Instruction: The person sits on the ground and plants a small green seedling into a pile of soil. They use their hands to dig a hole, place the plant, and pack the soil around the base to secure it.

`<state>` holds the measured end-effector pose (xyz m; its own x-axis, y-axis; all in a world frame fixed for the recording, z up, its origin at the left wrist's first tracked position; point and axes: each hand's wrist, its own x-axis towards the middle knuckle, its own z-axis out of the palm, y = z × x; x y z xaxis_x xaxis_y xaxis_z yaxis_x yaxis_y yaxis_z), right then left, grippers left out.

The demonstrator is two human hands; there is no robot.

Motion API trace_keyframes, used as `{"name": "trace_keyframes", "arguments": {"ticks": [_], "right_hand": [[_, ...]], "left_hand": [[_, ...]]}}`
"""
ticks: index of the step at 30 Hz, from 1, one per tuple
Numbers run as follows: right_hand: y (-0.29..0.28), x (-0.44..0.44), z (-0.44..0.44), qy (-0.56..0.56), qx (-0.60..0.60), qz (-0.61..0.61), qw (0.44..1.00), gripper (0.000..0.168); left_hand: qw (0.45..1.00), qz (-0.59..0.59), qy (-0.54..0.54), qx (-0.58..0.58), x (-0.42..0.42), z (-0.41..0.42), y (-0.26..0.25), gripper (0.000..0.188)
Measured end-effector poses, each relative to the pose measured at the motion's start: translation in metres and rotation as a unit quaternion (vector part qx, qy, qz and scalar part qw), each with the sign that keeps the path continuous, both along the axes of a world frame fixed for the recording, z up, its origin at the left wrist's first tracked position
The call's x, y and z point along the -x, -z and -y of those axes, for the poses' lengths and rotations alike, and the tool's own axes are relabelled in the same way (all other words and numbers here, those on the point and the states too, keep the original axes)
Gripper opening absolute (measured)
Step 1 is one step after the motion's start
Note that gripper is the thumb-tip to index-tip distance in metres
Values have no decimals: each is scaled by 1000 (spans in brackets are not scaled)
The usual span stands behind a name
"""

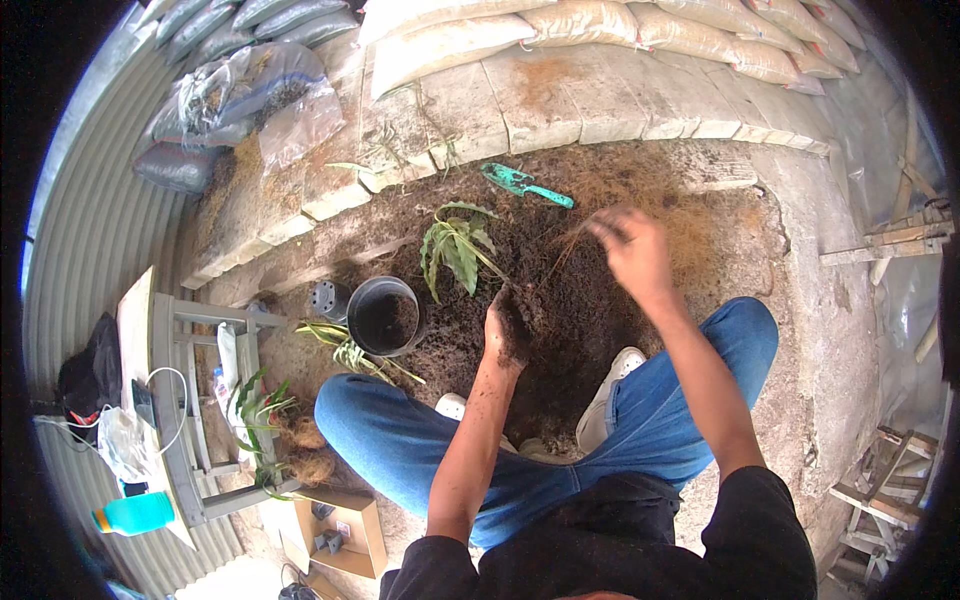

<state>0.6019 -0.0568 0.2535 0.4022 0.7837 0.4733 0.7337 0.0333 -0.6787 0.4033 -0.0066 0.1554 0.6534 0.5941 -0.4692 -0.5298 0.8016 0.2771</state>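
Note:
A leafy green plant (457,251) hangs to the left from its stem, and my left hand (508,326) is closed around its soil-covered root base. Dark soil coats the fingers of that hand. Off to the right, my right hand (628,244) is raised over the soil, its fingers drawn together and blurred. Thin brown roots (561,259) stretch between the root base and the right fingertips. Beneath both hands spreads a heap of dark soil (577,330). A turquoise hand trowel (525,184) with soil on its blade lies beyond the plant.
A black plastic pot (384,316) with soil inside stands at left, beside a smaller black pot (330,298). Cut leaves (352,356) lie near my knee. Brown fibre (675,210) covers ground at right. Stacked sacks (585,26) line the back; a wooden bench (176,405) stands left.

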Motion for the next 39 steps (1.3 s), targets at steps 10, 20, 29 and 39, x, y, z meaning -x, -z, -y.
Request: {"name": "trace_keyframes", "arguments": {"ticks": [10,20,29,39], "right_hand": [[-15,-21,7,155,458,82,871,49],[-2,20,0,-98,357,36,928,70],[20,47,10,-149,230,95,957,35],[51,70,8,-194,185,88,959,36]], "left_hand": [[990,54,-86,102,-3,-7,11,29],[997,-26,-73,29,3,-11,4,36],[996,-24,-85,-28,11,-12,14,37],[994,-44,-92,-46,5,-8,6,38]]}}
